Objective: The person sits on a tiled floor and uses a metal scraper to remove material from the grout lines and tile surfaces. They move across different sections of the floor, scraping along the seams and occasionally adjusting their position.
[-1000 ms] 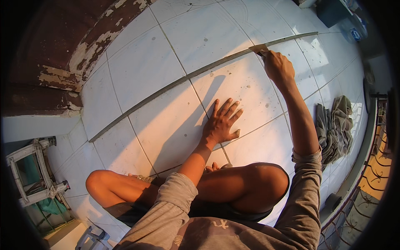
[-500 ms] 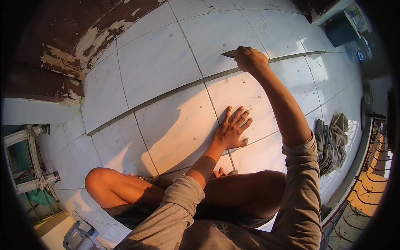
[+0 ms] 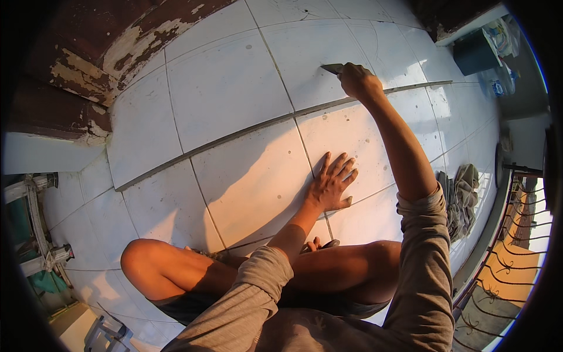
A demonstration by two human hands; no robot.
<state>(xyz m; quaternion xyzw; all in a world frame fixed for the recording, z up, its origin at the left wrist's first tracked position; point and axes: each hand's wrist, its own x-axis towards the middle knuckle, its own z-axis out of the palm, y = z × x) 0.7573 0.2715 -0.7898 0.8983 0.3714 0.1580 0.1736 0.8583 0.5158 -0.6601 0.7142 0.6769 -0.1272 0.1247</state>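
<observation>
My right hand (image 3: pixel 359 81) is closed around the handle of a scraper (image 3: pixel 332 68), which is mostly hidden in the fist. Its dark, flat blade points left, low over a white floor tile (image 3: pixel 305 53) on the raised step; whether the edge touches the tile I cannot tell. My left hand (image 3: pixel 332 183), fingers spread, lies flat on the sunlit lower tile and holds nothing. Between the hands runs the step's grey edge (image 3: pixel 246 129). Small grey spots dot the tiles around both hands.
A crumpled grey cloth (image 3: pixel 463 202) lies on the right. Beyond it stand a dark bin (image 3: pixel 476 53) and a metal railing (image 3: pixel 504 258). Peeling brown wood (image 3: pixel 76 76) is at the far left, with a worn frame (image 3: pixel 36 229) below it. My crossed legs occupy the near side.
The scraper's blade has lifted and turned slightly, showing more of its flat face. My right hand has shifted a little right; the view has moved slightly. My left hand stays planted on the tile.
</observation>
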